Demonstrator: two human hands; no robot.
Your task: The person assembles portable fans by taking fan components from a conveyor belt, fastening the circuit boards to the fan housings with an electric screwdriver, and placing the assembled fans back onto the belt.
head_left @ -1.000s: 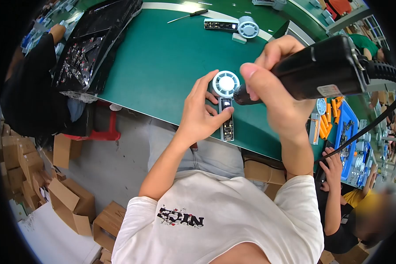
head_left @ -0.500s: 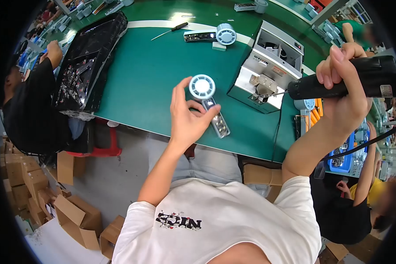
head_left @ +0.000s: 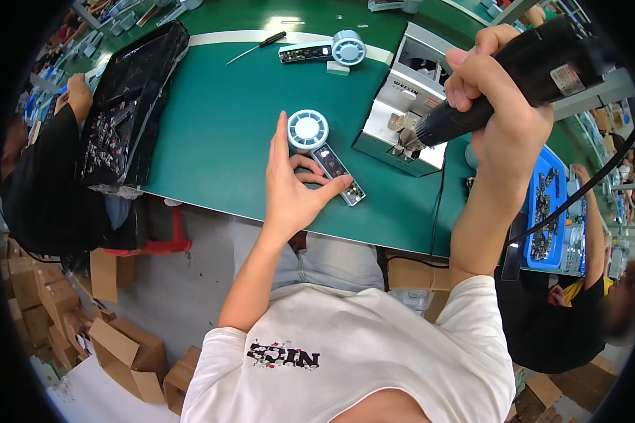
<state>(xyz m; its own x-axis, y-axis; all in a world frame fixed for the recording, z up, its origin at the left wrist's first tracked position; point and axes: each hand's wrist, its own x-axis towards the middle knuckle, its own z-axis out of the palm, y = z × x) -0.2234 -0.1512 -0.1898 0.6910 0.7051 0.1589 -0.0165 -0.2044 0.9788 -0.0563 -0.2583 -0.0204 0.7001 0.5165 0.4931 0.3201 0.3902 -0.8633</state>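
My left hand (head_left: 296, 187) grips a small light-blue handheld fan (head_left: 308, 130) over the green table, its thumb on the lower handle and its index finger beside the round head. The handle's front is off, and a circuit board (head_left: 331, 163) shows inside. My right hand (head_left: 497, 84) is wrapped around a black electric screwdriver (head_left: 453, 121), tilted with its nose down at the front of a silver screw feeder (head_left: 381, 135) marked WEIXIN. The bit's tip is hard to make out against the feeder's metal parts.
Another fan (head_left: 348, 48) with its board exposed lies at the back, near a thin screwdriver (head_left: 271, 39). A black tray (head_left: 164, 77) of small parts stands left, beside a person in black. At right are a blue bin (head_left: 559, 243), a black cable (head_left: 578, 190) and another person.
My right hand has moved left and tipped the electric screwdriver more steeply, bringing its nose onto the feeder's front. The fan has turned slightly in my left hand. The view has shifted a little.
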